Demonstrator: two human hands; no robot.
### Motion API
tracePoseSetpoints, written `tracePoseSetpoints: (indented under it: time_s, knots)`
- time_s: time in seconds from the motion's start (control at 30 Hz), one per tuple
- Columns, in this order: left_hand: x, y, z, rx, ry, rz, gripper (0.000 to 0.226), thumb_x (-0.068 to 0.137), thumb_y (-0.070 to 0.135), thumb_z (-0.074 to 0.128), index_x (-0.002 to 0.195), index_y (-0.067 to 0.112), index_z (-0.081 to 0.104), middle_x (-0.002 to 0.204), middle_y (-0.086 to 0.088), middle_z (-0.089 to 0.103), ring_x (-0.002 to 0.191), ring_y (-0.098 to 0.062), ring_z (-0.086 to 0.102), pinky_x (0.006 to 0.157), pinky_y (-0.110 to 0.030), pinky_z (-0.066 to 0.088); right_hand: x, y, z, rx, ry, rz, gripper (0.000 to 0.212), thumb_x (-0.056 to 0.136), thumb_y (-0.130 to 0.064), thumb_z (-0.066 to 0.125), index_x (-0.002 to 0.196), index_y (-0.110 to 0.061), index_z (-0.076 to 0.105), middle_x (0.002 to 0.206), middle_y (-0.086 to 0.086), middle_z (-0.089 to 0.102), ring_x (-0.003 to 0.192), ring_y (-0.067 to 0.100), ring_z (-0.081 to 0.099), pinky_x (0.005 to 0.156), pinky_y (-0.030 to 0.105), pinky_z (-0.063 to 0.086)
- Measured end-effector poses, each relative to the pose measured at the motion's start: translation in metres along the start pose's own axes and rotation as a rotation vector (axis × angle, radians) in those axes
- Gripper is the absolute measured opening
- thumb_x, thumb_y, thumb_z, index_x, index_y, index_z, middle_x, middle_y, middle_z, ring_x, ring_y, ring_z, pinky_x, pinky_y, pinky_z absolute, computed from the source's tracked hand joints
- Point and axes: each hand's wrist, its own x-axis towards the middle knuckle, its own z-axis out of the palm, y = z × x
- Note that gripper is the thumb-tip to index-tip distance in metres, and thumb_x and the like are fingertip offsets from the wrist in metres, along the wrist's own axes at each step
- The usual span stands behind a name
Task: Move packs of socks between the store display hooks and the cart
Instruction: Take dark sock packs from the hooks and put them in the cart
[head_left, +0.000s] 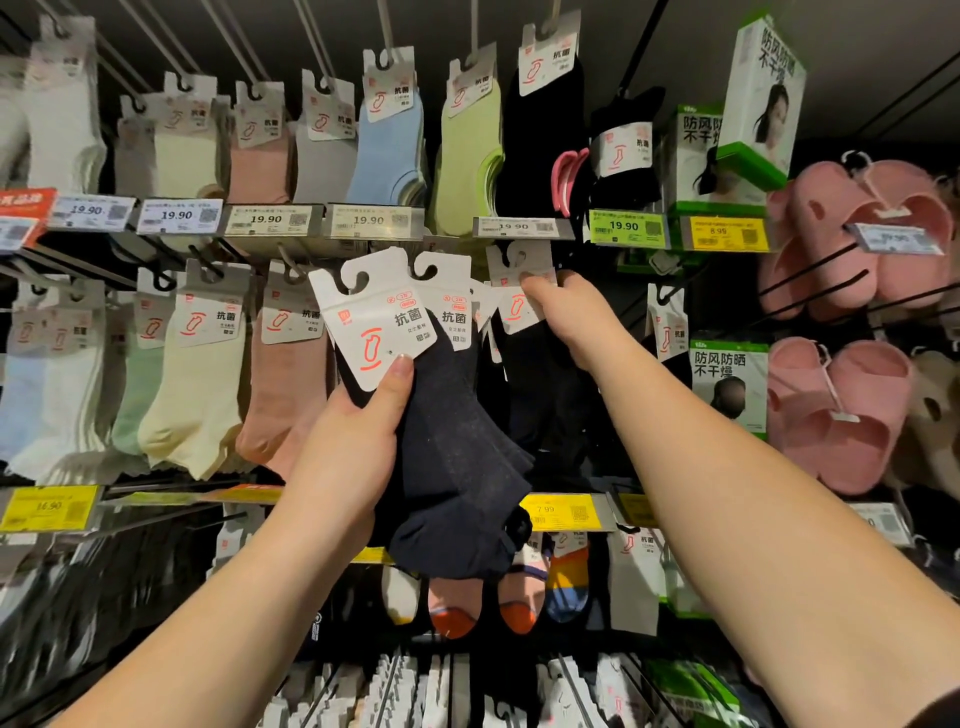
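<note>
Left hand (345, 447): gripping dark navy sock packs with white card headers (447, 441), off the hooks.
Right hand (566, 317): pinching the white card header of a black sock pack (519, 296) hanging at the display.
Risk: navy packs probably slipping, being fanned in one grip.

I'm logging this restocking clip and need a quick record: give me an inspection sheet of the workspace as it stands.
Surface: display wall with metal hooks and price rail.
Job's things: dark sock packs held in front of the display; black pack on the middle row, whether on its hook cannot be told.
Clutter: pink slippers, green mask boxes.
Grippers: left hand grips the dark sock packs; right hand pinches the black pack's card.
Cables: nothing seen.
Surroundings: pastel socks; cart not in view.
</note>
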Motion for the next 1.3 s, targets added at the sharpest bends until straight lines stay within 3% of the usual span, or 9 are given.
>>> tracePoseSetpoints:
  time_s: [0.17,0.23,0.33,0.43,0.53,0.63,0.8,0.97,1.3]
  knots:
    - [-0.003,0.001,0.001,-0.014,-0.014,-0.002,0.021,0.095,0.049,0.057,0.112,0.038,0.060,0.098,0.027,0.067,0.083,0.010,0.065,0.065,-0.012,0.050,-0.002,-0.014,-0.002,0.289,-0.113,0.274,0.020,0.093,-0.024,0.063,0.103,-0.008,0.071,0.078,0.006,0.075,0.064,0.019,0.071,0.060,0.026,0.055]
    - [-0.004,0.002,0.002,-0.028,-0.024,0.002,0.020,0.097,0.045,0.055,0.115,0.036,0.060,0.094,0.028,0.066,0.074,0.016,0.064,0.057,-0.005,0.048,0.000,-0.018,0.000,0.315,-0.125,0.314,0.017,0.092,-0.024,0.060,0.089,-0.010,0.070,0.070,0.005,0.072,0.059,0.020,0.067,0.060,0.025,0.053]
    - [-0.006,0.004,0.002,-0.049,-0.034,-0.009,0.015,0.099,0.040,0.054,0.112,0.034,0.058,0.092,0.025,0.066,0.068,0.017,0.064,0.052,-0.004,0.047,0.006,-0.012,0.004,0.245,-0.030,0.263,0.027,0.089,-0.037,0.058,0.088,-0.011,0.069,0.078,0.002,0.074,0.078,0.025,0.069,0.077,0.034,0.050]
    - [-0.006,0.007,-0.001,-0.044,-0.016,-0.026,0.012,0.097,0.043,0.056,0.105,0.036,0.060,0.092,0.025,0.067,0.078,0.012,0.065,0.054,-0.005,0.048,0.008,-0.006,0.007,0.179,0.052,0.234,0.055,0.086,-0.062,0.061,0.104,-0.011,0.071,0.092,0.003,0.077,0.093,0.025,0.072,0.094,0.037,0.054]
    - [-0.005,0.007,-0.004,-0.018,0.001,0.003,0.009,0.097,0.044,0.056,0.101,0.038,0.061,0.091,0.028,0.066,0.078,0.013,0.063,0.057,-0.005,0.048,0.014,-0.005,0.006,0.176,0.068,0.232,0.058,0.089,-0.064,0.062,0.105,-0.010,0.069,0.082,0.001,0.074,0.080,0.019,0.069,0.085,0.033,0.052]
    - [-0.004,0.005,-0.006,-0.005,0.016,0.007,0.019,0.096,0.046,0.057,0.112,0.037,0.061,0.102,0.024,0.067,0.096,0.002,0.064,0.072,-0.017,0.049,0.017,-0.008,0.005,0.221,0.084,0.227,0.047,0.089,-0.058,0.066,0.098,-0.012,0.068,0.070,-0.003,0.071,0.064,0.013,0.066,0.068,0.028,0.050]
    - [-0.001,0.002,-0.008,-0.037,0.004,-0.008,0.017,0.095,0.047,0.058,0.109,0.038,0.059,0.106,0.021,0.068,0.098,-0.002,0.064,0.074,-0.021,0.048,0.021,-0.014,0.007,0.227,0.124,0.211,0.047,0.086,-0.050,0.071,0.108,-0.009,0.069,0.072,-0.001,0.075,0.055,0.011,0.070,0.051,0.017,0.049]
    - [0.000,0.001,-0.005,-0.063,-0.015,-0.040,0.013,0.096,0.046,0.057,0.103,0.034,0.060,0.096,0.022,0.068,0.089,0.003,0.065,0.064,-0.015,0.048,0.026,-0.006,0.008,0.151,0.141,0.239,0.049,0.087,-0.052,0.069,0.107,-0.007,0.068,0.079,0.002,0.075,0.070,0.018,0.072,0.068,0.028,0.050]
    - [-0.004,0.002,-0.009,-0.042,0.023,0.066,0.012,0.098,0.036,0.059,0.089,0.044,0.060,0.080,0.034,0.070,0.080,0.012,0.067,0.068,-0.013,0.051,0.026,0.017,0.011,-0.207,0.200,0.156,0.051,0.092,-0.059,0.053,0.087,-0.009,0.064,0.097,0.009,0.070,0.090,0.031,0.065,0.074,0.035,0.045]
